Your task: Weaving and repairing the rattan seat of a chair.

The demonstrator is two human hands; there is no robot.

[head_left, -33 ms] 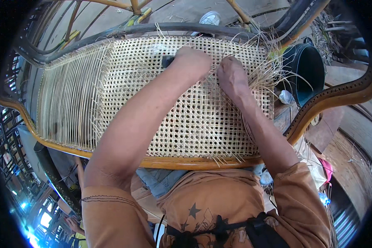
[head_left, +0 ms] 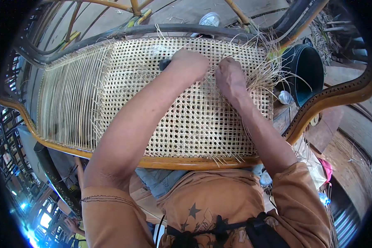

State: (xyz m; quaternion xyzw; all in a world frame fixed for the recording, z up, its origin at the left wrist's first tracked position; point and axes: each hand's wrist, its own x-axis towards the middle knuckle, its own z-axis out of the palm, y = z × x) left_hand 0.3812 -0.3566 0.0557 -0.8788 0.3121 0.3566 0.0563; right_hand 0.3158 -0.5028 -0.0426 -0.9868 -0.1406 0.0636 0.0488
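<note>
A pale cane seat panel [head_left: 186, 120] lies before me, woven in an open mesh at its middle and right. My left hand [head_left: 189, 64] is closed over the mesh near its far edge. A dark, blunt-ended object [head_left: 164, 64] sticks out from its left side and appears to be in its grip; its kind is unclear. Just to the right, my right hand [head_left: 229, 76] is closed low over the mesh, its fingertips hidden. Loose cane strands [head_left: 264, 76] bunch beside its right side.
A wooden frame rail [head_left: 198, 163] borders the panel on my side, curving up at the right. Beyond the panel runs a dark pole rail [head_left: 173, 28]. Unwoven parallel strands [head_left: 66, 103] fill the left end. A dark green bucket [head_left: 306, 72] lies at the right.
My left hand has shifted slightly left, and the dark object with it. My right hand has moved a very little to the left.
</note>
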